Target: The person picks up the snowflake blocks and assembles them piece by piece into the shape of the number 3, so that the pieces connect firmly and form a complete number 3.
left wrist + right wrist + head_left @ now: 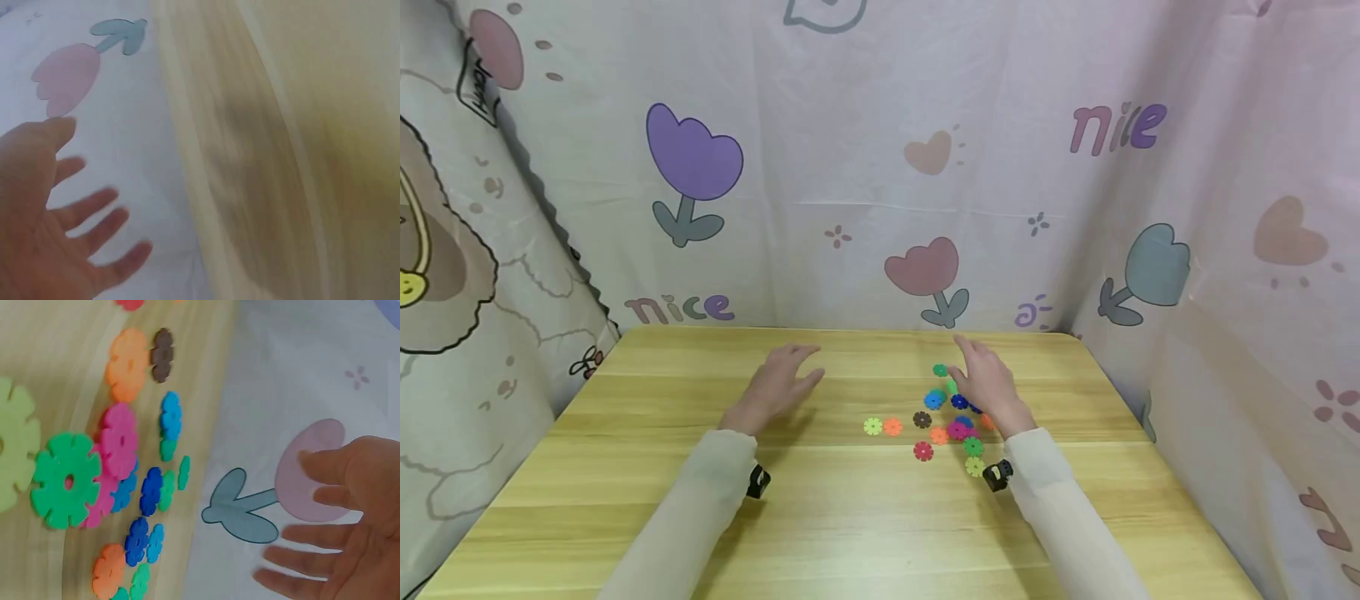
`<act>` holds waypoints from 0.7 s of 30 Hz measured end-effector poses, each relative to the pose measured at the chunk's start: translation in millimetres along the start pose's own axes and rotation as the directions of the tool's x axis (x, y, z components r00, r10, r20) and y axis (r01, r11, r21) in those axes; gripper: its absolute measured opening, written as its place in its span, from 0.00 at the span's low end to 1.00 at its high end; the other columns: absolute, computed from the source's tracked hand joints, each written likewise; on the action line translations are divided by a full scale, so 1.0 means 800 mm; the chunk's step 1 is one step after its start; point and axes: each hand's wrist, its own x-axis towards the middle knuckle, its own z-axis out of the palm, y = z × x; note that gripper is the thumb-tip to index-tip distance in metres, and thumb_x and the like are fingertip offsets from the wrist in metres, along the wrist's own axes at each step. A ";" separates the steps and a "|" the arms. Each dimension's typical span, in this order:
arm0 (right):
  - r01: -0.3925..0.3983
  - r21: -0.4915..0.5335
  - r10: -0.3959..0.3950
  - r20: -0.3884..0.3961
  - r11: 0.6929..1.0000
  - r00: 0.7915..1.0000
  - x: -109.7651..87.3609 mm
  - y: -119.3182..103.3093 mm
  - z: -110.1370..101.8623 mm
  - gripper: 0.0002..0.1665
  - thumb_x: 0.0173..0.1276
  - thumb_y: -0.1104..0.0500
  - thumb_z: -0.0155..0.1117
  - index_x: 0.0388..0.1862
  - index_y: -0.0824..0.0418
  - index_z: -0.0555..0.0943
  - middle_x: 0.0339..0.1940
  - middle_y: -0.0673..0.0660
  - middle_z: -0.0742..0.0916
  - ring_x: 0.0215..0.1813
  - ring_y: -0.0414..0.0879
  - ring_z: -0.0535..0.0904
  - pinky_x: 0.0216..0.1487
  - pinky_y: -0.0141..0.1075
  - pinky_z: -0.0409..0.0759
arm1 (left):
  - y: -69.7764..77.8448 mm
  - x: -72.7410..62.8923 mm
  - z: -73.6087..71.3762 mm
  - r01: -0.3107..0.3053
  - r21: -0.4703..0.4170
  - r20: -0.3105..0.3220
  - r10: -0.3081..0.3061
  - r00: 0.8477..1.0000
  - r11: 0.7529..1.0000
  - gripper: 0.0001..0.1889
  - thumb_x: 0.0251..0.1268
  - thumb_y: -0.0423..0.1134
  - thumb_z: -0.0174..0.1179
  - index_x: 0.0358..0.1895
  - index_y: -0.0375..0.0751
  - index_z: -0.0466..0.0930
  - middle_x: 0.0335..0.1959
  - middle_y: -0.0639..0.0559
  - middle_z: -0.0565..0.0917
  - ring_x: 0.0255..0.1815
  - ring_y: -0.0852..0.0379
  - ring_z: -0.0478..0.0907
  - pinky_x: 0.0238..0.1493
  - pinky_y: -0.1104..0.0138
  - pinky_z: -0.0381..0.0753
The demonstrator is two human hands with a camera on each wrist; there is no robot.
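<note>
My left hand (772,385) hovers over the left half of the wooden table (625,483), fingers spread and nothing in them. In the left wrist view its fingers (94,206) are apart and slightly bent. My right hand (990,383) is held above a scatter of notched plastic discs, palm empty, fingers (306,536) extended in the right wrist view. Around it lie a green disc (973,447), a magenta disc (957,430), a dark blue disc (959,402) and a brown disc (922,419). Some discs overlap, and the right hand hides part of the group in the head view.
Left of the group lie a yellow-green disc (872,427) and an orange disc (892,427). A red disc (923,451) and a yellow disc (974,467) lie nearest me. A printed curtain (820,167) hangs behind the table's far edge and along both sides.
</note>
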 end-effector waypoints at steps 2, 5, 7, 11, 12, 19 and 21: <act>-0.004 0.072 0.003 0.008 0.997 1.000 -0.003 0.001 -0.002 0.32 0.75 0.55 0.66 0.73 0.64 0.72 0.67 0.73 0.81 0.65 0.70 0.80 0.61 0.63 0.82 | 0.005 0.000 0.005 -0.025 -0.088 0.015 0.026 1.000 0.996 0.23 0.78 0.45 0.58 0.70 0.39 0.75 0.70 0.34 0.75 0.72 0.30 0.68 0.71 0.34 0.69; -0.014 0.186 0.003 0.057 0.982 0.998 -0.009 0.000 -0.004 0.25 0.73 0.57 0.68 0.66 0.65 0.79 0.61 0.70 0.85 0.59 0.65 0.84 0.58 0.58 0.84 | 0.013 -0.001 0.017 -0.045 -0.154 0.050 0.054 0.997 0.987 0.18 0.75 0.40 0.61 0.63 0.36 0.81 0.63 0.36 0.80 0.66 0.33 0.72 0.67 0.39 0.74; -0.016 0.255 -0.008 0.095 0.967 0.995 -0.012 -0.003 -0.002 0.21 0.73 0.60 0.68 0.61 0.66 0.81 0.58 0.70 0.87 0.54 0.63 0.86 0.55 0.54 0.87 | 0.020 -0.003 0.028 -0.049 -0.176 0.087 0.065 0.994 0.983 0.17 0.74 0.39 0.62 0.60 0.36 0.82 0.59 0.38 0.83 0.63 0.36 0.75 0.65 0.42 0.77; -0.042 0.361 -0.015 0.154 0.932 0.988 -0.017 -0.011 0.009 0.18 0.71 0.63 0.69 0.58 0.67 0.83 0.54 0.69 0.88 0.49 0.58 0.87 0.50 0.47 0.88 | 0.038 -0.005 0.046 -0.052 -0.216 0.158 0.087 0.984 0.975 0.15 0.71 0.36 0.65 0.57 0.35 0.84 0.55 0.41 0.85 0.59 0.41 0.77 0.60 0.48 0.80; -0.053 0.382 -0.011 0.164 0.923 0.986 -0.018 -0.013 0.013 0.18 0.70 0.64 0.70 0.57 0.67 0.84 0.53 0.68 0.88 0.48 0.57 0.87 0.49 0.46 0.88 | 0.043 -0.006 0.049 -0.054 -0.226 0.170 0.093 0.981 0.973 0.15 0.70 0.35 0.66 0.56 0.35 0.85 0.55 0.41 0.85 0.59 0.42 0.78 0.60 0.49 0.81; -0.043 0.416 -0.030 0.167 0.909 0.985 -0.023 -0.030 0.035 0.14 0.68 0.65 0.72 0.51 0.66 0.87 0.45 0.61 0.91 0.44 0.51 0.87 0.45 0.41 0.88 | 0.059 -0.001 0.072 -0.123 -0.184 0.179 0.156 0.971 0.975 0.12 0.66 0.32 0.69 0.50 0.33 0.88 0.49 0.41 0.89 0.52 0.44 0.82 0.59 0.49 0.81; -0.010 0.410 -0.058 0.152 0.912 0.987 -0.024 -0.035 0.040 0.12 0.67 0.65 0.73 0.49 0.66 0.87 0.42 0.59 0.91 0.42 0.50 0.87 0.46 0.42 0.88 | 0.062 0.000 0.077 -0.107 -0.169 0.189 0.139 0.972 0.980 0.11 0.65 0.33 0.70 0.49 0.34 0.88 0.47 0.43 0.89 0.49 0.47 0.82 0.58 0.51 0.81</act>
